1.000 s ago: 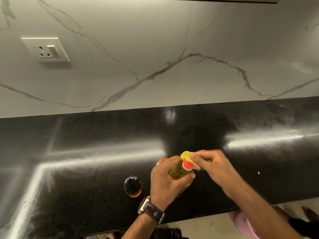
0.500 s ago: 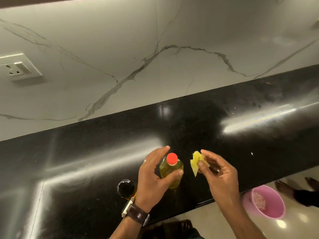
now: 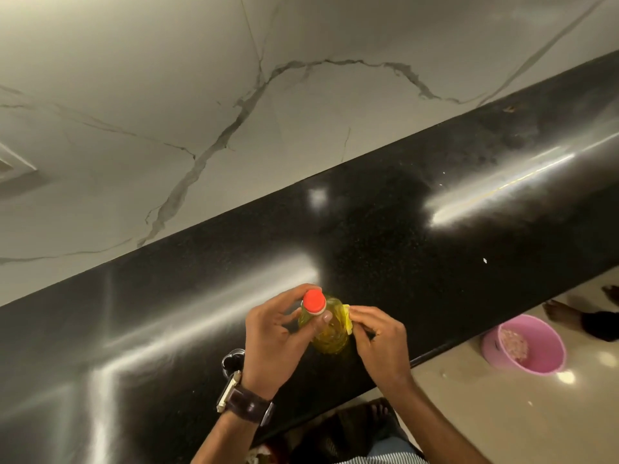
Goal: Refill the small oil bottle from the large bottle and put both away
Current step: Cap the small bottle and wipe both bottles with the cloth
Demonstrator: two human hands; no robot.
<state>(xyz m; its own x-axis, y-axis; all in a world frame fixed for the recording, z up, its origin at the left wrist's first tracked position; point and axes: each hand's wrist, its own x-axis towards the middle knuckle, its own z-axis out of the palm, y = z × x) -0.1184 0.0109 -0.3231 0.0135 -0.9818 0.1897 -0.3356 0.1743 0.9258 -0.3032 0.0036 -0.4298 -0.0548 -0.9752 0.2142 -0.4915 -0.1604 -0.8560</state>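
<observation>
Head view: clear plastic bottle of yellow oil (image 3: 330, 333) stands upright on the glossy black stone counter (image 3: 385, 249), near its front edge, with its red round cap (image 3: 314, 301) on. Left hand (image 3: 273, 333) curls round the neck, thumb tip just under the cap, other fingers behind it. Right hand (image 3: 376, 333) pinches a small yellow scrap (image 3: 348, 318) against the bottle's right shoulder; scrap mostly hidden by fingers, material unclear. Brown leather-strap wristwatch (image 3: 246, 398) on left wrist.

Small dark round-topped bottle (image 3: 232, 361) sits on the counter just left of the left wrist, mostly blocked by the hand and watch; can't tell cap or fill level.

Behind the counter, white marble-look wall (image 3: 167, 95) with grey veins; corner of a white switch plate (image 3: 13, 165) at far left edge. Right, below the counter edge, a pink plastic tub (image 3: 526, 346) with pale contents on the beige floor (image 3: 502, 413). Someone else's bare feet (image 3: 562, 311) just beyond the tub. Wearer's own foot (image 3: 378, 408) at bottom, under the counter edge.
</observation>
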